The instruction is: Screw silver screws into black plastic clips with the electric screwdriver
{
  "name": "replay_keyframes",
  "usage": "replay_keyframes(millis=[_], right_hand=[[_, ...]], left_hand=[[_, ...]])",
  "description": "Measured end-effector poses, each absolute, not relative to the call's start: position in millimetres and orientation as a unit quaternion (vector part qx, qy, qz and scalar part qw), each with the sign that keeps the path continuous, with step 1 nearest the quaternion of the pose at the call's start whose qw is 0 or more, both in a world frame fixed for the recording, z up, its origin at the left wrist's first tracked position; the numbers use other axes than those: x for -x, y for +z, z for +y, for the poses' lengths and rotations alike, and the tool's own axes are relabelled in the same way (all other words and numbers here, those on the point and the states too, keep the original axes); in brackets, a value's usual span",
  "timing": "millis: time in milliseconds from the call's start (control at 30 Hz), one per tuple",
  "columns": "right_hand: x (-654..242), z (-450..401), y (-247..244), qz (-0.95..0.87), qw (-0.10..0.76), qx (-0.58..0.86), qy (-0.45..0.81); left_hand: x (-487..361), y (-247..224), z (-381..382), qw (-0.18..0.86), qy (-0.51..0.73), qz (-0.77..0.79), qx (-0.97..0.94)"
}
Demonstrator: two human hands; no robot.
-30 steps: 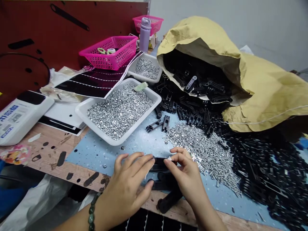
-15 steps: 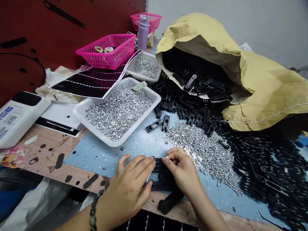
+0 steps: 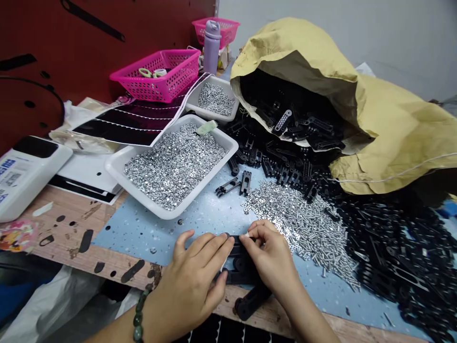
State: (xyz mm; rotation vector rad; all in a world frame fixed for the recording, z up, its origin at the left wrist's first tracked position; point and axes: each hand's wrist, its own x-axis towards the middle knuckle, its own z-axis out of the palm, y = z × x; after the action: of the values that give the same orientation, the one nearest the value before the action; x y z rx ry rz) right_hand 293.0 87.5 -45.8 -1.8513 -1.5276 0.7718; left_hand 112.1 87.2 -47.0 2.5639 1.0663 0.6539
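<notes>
Black plastic bracket (image 3: 237,240) is held at the near edge of the speckled blue mat (image 3: 143,238), pinched by the right hand (image 3: 273,262) while the left hand (image 3: 193,281) grips its other end (a pale scrap (image 3: 246,235) at the pinch is too small to identify), and the work seems to call for both hands to keep it steady.

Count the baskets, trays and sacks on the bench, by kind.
Pink plastic baskets: 2
White trays: 2
Yellow-brown paper sack: 1
Total: 5
</notes>
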Motion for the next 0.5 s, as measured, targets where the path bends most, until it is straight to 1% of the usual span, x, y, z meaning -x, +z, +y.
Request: replay_keyframes(millis=[67,167,200,233,267,367,400,500], right_hand=[[-293.5,88.7,-43.8,-0.626,0.249,0.705,0.222],[-300.9,89.8,-36.5,-0.664,0.142,0.725,0.115],[-305.4,87.7,-33.8,-0.666,0.126,0.729,0.090],[-310.5,83.5,-31.6,-0.670,0.129,0.728,0.073],[-316.0,76.7,-30.6,-0.677,0.150,0.718,0.066],[-329.0,43.3,-38.2,-0.691,0.246,0.675,0.076],[-330.7,30.4,-44.3,-0.686,0.265,0.673,0.077],[-324.0,0.5,-66.2,-0.668,0.290,0.681,0.080]], left_hand=[[-114.6,-47.2,88.5,0.136,0.228,0.370,-0.891],[-115.9,-46.5,90.6,0.139,0.227,0.369,-0.890],[-115.3,-46.3,91.2,0.147,0.220,0.373,-0.889],[-114.2,-46.2,91.6,0.158,0.212,0.376,-0.888],[-112.8,-46.5,91.7,0.173,0.203,0.378,-0.886],[-110.3,-49.6,89.5,0.216,0.187,0.367,-0.885],[-111.2,-51.5,87.8,0.225,0.185,0.354,-0.889],[-121.0,-57.9,80.7,0.229,0.186,0.324,-0.899]])
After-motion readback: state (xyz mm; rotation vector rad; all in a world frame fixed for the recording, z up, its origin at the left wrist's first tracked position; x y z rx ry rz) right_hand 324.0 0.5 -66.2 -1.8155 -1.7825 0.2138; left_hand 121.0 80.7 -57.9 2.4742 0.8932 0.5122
